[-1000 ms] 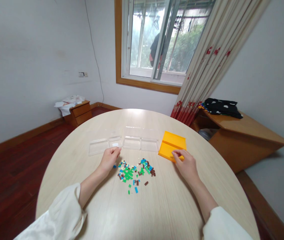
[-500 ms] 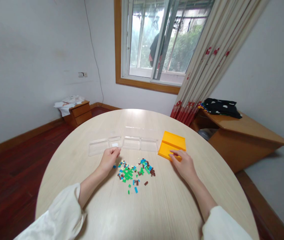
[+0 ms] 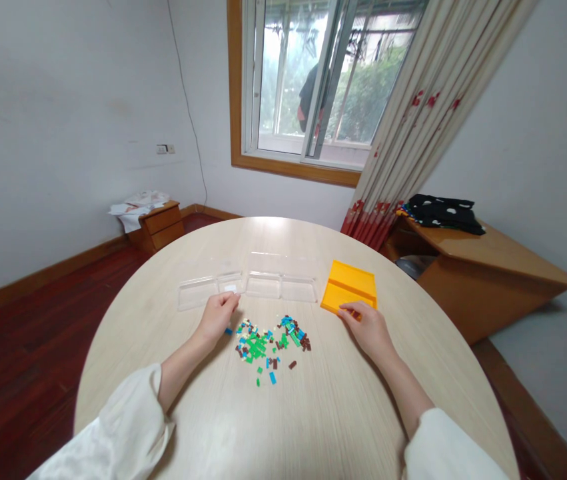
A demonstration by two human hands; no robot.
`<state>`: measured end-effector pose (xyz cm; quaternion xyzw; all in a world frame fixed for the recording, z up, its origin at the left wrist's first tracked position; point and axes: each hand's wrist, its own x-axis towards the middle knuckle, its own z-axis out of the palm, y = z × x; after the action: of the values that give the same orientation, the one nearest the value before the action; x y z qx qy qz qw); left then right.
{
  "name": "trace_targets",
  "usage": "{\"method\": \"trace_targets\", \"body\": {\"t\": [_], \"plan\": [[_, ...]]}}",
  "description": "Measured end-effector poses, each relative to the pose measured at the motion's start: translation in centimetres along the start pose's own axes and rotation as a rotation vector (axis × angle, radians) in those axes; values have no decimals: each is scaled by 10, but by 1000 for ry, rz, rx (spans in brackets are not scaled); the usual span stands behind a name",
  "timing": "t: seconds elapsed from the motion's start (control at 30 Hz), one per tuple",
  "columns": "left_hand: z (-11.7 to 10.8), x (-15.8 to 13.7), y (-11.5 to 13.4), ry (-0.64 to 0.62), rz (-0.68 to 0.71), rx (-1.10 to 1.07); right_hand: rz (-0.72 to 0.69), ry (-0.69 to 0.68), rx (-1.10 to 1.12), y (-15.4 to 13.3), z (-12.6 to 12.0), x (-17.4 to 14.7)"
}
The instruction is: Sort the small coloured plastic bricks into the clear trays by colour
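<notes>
Two panels of sliding glass make up the window (image 3: 313, 80) facing you, with a patterned curtain (image 3: 438, 87) to its right and a small cabinet (image 3: 164, 227) by the left wall; your round, pale wood desk (image 3: 283, 427) stands before them. Its curved edge sweeps well beyond both forearms, and a broad stretch of desktop runs between them, from the loose bricks (image 3: 254, 348) towards you. Clear trays (image 3: 198, 293) line up behind the bricks. Your left hand (image 3: 219, 315) has its fingertips drawn together just before those trays; you cannot tell whether they pinch a piece. Your right hand (image 3: 367, 324) meets the near edge of the yellow case (image 3: 353, 273), right of the bricks, its grip unclear. That case lies flat, its two panels one behind the other, each long sideways, the dividing ridge slanting so its right end sits nearer you.
</notes>
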<state>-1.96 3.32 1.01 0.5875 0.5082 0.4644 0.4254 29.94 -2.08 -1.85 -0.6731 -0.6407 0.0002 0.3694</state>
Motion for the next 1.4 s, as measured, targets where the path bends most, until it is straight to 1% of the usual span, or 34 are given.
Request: {"method": "trace_targets", "body": {"t": [0.1,0.17,0.23,0.3,0.37,0.43,0.57,0.63,0.7,0.8,0.87,1.07,1.23,1.4], "plan": [[-1,3,-2,-18,-12,14,7,17,-33,5,-2,0],[-1,4,-4,-28,0,20,-3,61,-63,4,-3,1],[0,5,-5,-58,28,15,-34,110,-77,-4,-2,0],[2,5,-7,-122,57,0,-85,101,-53,-20,1,-4],[5,3,-8,-199,83,-18,-146,-10,6,-42,7,-10],[7,1,-9,-259,110,-31,-211,-171,43,-66,14,-19],[8,-4,-8,-321,123,-53,-318,-529,-42,-107,24,-38],[8,-5,-6,-336,114,-74,-342,-624,-87,-121,25,-44],[8,-6,-6,-346,107,-96,-373,-661,-102,-132,23,-49],[8,-6,-5,-355,100,-115,-428,-700,-77,-143,19,-55],[9,-6,-6,-354,95,-121,-440,-722,-60,-149,17,-58],[8,-7,-5,-361,82,-127,-444,-726,-46,-150,18,-60],[8,-9,-5,-392,110,-89,-381,-677,-83,-143,23,-58],[7,-12,-8,-509,114,-97,-311,-620,-137,-136,26,-53]]}}
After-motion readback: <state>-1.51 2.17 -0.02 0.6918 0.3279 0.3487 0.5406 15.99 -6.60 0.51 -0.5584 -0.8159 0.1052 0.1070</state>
